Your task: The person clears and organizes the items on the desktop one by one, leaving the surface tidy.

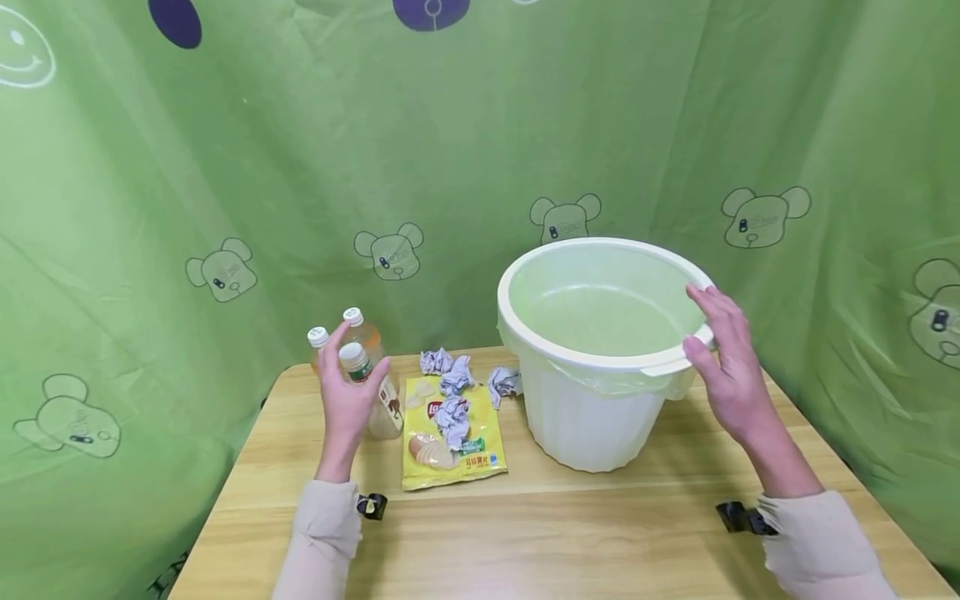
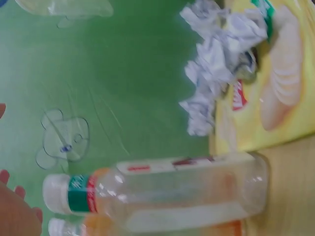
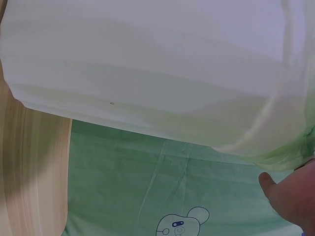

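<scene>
My left hand (image 1: 347, 412) is raised at the bottles on the table's left, thumb and fingers spread apart. Nearest to it stands a clear plastic bottle (image 1: 386, 414) with a white cap and green-and-red neck band; in the left wrist view my fingertips (image 2: 19, 191) are left of its cap. Two bottles with orange contents (image 1: 364, 335) stand behind, partly covered by the hand. At the right rim of a white bin (image 1: 592, 417), my right hand (image 1: 727, 371) has its thumb and fingers apart around the edge. A pale green liner (image 1: 600, 321) lines the bin.
A yellow chip bag (image 1: 442, 475) lies flat between bottles and bin. Several crumpled paper balls (image 1: 453, 422) lie on and behind it, one (image 1: 504, 383) against the bin's left side. A green printed curtain (image 1: 465, 150) hangs behind the wooden table (image 1: 570, 533).
</scene>
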Demonstrator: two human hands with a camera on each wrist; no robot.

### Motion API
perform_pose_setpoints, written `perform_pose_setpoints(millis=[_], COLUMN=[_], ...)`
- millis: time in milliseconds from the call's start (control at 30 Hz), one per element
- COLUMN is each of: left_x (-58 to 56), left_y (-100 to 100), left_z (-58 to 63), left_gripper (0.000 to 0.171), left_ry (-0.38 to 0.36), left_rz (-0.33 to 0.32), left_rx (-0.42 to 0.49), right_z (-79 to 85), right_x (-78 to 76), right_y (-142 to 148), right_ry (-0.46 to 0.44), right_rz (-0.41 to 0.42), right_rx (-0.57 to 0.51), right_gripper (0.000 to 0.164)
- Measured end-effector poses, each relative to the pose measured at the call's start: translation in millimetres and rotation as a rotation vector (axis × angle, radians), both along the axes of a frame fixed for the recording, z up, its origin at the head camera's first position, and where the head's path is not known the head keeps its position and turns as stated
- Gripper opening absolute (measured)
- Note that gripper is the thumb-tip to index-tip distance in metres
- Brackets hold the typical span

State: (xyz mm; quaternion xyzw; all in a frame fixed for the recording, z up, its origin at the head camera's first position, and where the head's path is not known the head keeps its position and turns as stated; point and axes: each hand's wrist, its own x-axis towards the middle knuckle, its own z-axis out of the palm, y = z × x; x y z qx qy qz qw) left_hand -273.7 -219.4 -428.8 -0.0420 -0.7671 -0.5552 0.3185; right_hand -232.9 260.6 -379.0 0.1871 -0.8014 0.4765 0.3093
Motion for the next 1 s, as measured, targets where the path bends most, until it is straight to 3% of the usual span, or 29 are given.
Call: perform_pose_setpoints(millis=[167, 367, 600, 1000], left_x=[-1.1, -4.6, -7.2, -10.1], left_y=[-10, -12, -12, -12], left_z=[-10.5, -21.1, -32.2, -48.0], left_gripper=[0.081, 0.084, 0.089, 0.099], left_ry=[-0.059, -0.060, -0.122, -0.159], left_rz=[0.035, 0.053, 0.076, 0.094], left_rx=[0.047, 0.066, 0.090, 0.108], right_z=[0.4, 0.2, 0.3, -0.8], right_x=[-0.3, 0.3, 0.9, -0.2], right_y=[0, 0, 0, 0], right_ry=[-0.002, -0.004, -0.008, -0.004], right_rz=[0.002, 0.000, -0.003, 0.001], right_rx=[0.001, -0.001, -0.001, -0.009], right_gripper=[0.060, 0.060, 0.059, 0.059])
